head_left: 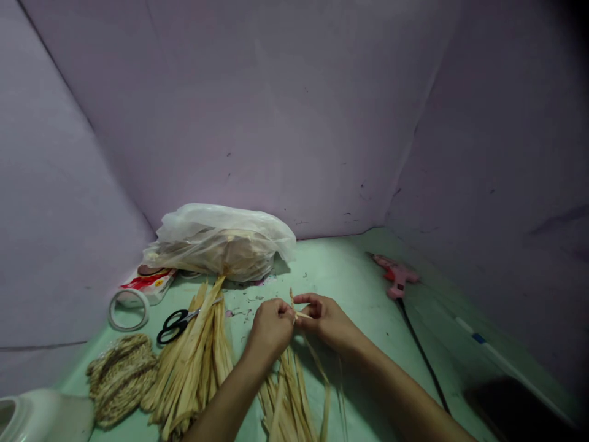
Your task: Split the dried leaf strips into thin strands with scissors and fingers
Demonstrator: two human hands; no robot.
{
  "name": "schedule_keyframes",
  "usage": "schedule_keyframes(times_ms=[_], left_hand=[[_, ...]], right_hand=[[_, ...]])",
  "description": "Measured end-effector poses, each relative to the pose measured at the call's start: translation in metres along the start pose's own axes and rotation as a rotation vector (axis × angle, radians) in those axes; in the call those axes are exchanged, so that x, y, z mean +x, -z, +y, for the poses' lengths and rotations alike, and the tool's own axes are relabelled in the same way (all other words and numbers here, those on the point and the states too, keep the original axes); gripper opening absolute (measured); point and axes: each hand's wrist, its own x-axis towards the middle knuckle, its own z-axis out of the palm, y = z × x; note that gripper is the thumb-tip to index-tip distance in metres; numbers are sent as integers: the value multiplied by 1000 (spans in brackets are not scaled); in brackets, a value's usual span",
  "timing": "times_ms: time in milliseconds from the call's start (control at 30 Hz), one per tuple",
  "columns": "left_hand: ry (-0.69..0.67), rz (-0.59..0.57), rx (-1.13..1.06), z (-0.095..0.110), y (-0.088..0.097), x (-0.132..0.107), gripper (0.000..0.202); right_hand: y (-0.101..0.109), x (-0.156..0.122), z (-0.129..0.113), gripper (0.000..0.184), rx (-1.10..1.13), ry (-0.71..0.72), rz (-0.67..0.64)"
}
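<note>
Over the middle of the table, my left hand (pixel 271 326) and my right hand (pixel 327 322) meet with their fingertips close together. Both are closed on thin pale dried-leaf strips (pixel 304 315); a short end points up between them and a longer one runs sideways into my right fingers. Loose strip ends hang down below my right hand. Beneath my wrists lies a spread of dried strips (pixel 288 399). To the left is a tied bundle of dried strips (pixel 202 356), with black-handled scissors (pixel 172 326) lying against it, their blades partly hidden.
At the back sits a plastic bag (pixel 225 239) of dried material. Left are a tape roll (pixel 129 309), a red-and-white box (pixel 154 283), a braided coil (pixel 122 379) and a white container (pixel 50 417). On the right lie a pink glue gun (pixel 396 275) with its cord and a dark object (pixel 515 408).
</note>
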Motion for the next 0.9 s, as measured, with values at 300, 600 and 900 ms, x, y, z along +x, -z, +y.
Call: schedule_keyframes(times_ms=[300,600,900], left_hand=[[-26,-4,59,-1,-7,-1,17],[-21,-56,-53,1,-3,0,20],[145,89,-255,3,-4,0,11]], right_hand=[[-5,-8,3,12,-708,245,288],[-7,-11,-3,14,-716,232,329],[-20,-23,-16,20,-691,132,243]])
